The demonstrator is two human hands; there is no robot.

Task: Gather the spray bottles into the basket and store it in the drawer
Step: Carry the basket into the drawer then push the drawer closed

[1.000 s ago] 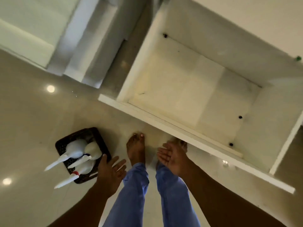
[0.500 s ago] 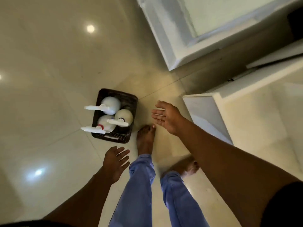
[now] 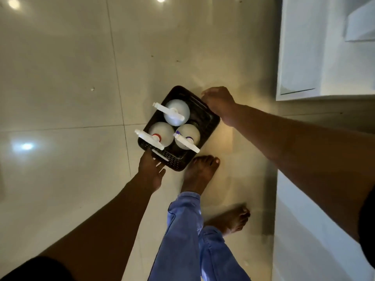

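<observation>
Glossy floor tiles (image 3: 60, 88) carry the dark basket (image 3: 207, 126), three spray bottles (image 3: 177, 112) upright inside. Our left hand (image 3: 151, 171) touches its near end, our right hand (image 3: 220, 102) curls at the far rim; whether either has gripped, we cannot tell. We judge it stiff, light, top-heavy: lift level by both ends.

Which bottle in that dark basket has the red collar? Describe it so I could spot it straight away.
Find the dark basket on the pale floor, between the person's two hands. Three white spray bottles stand in it. The one you want is at the near left corner, and it alone has a red ring under its white spray head.
</observation>
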